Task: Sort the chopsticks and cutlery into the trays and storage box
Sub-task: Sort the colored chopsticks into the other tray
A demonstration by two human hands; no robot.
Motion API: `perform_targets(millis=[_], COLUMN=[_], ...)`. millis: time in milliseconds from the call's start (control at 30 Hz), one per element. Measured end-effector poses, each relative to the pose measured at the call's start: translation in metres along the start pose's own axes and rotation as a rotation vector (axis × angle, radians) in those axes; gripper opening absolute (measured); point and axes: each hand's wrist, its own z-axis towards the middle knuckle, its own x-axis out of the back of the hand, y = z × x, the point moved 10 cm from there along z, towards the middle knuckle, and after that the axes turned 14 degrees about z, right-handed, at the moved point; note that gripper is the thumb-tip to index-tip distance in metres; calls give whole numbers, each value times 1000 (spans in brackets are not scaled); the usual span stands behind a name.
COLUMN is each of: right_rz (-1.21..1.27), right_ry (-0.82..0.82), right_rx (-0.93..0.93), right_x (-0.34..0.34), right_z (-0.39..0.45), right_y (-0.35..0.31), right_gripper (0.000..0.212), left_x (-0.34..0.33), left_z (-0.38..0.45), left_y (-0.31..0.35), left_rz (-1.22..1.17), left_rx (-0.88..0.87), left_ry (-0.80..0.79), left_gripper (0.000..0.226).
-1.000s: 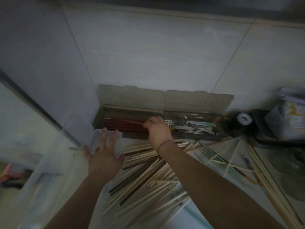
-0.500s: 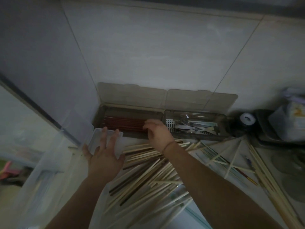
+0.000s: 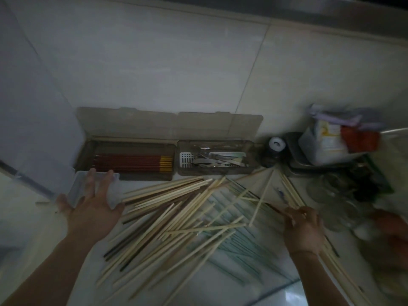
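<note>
Head view, dim and slightly blurred: left hand (image 3: pixel 92 208) spread flat, fingers straight, resting on the clear plastic box (image 3: pixel 76 191) at the counter's left edge; right hand (image 3: pixel 303 228) curled, pinching a few pale chopsticks at the right side of the loose pile (image 3: pixel 176 219). Two hinged trays against the wall, lids up: left tray (image 3: pixel 125 159) holding red chopsticks (image 3: pixel 132 162) with yellow ends, right tray (image 3: pixel 216 159) holding metal cutlery (image 3: pixel 216 159). One clear box, two trays, two hands; red sticks roughly seven or eight, hard to count; loose pale and dark sticks far too many and too crossed to count. Likely risks: pulling the pinched sticks from under crossed neighbours probably drags others along or flicks them toward the glass jars (image 3: pixel 335 195) close on the right; mixed colours in one grab probably mean a wrong tray; long sticks overhanging the near edge may roll off; weak light makes picking out matching sticks harder.
</note>
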Motion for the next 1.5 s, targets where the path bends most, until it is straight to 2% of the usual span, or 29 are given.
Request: perform_targets(millis=[100, 233, 300, 500, 533, 667, 767, 800, 933, 1000, 1133, 1300, 1500], right_rz=[-77, -112, -113, -16, 54, 585, 822, 903, 1124, 1202, 1297, 1418, 1417], right_ry=[-160, -287, -288, -157, -140, -5, 192, 251, 349, 299, 144, -97, -387], right_rx=[-70, -126, -131, -210, -236, -437, -582, -602, -551, -498, -497, -658, -880], right_x=[-14, -30, -31, 11, 19, 53, 80, 87, 106, 97, 45, -49, -140], right_z=[6, 10, 8, -18, -23, -40, -46, -45, -21, -3, 26, 33, 16], right_y=[17, 31, 33, 47, 51, 66, 79, 79, 45, 14, -62, -174, -261], right_gripper=[11, 15, 21, 13, 12, 25, 13, 6, 15, 23, 19, 5, 7], left_x=[0, 3, 2, 4, 5, 5, 7, 7, 5, 4, 3, 9, 15], left_z=[0, -2, -2, -3, -4, -3, -3, -3, -2, -2, -3, -5, -10], left_y=[-1, 1, 1, 1, 2, 3, 4, 3, 4, 3, 2, 3, 7], left_rz=[-2, 22, 34, 30, 31, 43, 35, 27, 35, 47, 40, 7, 30], left_rx=[9, 9, 14, 14, 11, 29, 32, 34, 21, 25, 31, 0, -32], left_ry=[-2, 1, -14, -3, 4, -38, -11, -9, -25, -27, -29, -19, -101], left_gripper=[88, 87, 88, 89, 87, 85, 87, 87, 86, 86, 87, 88, 87])
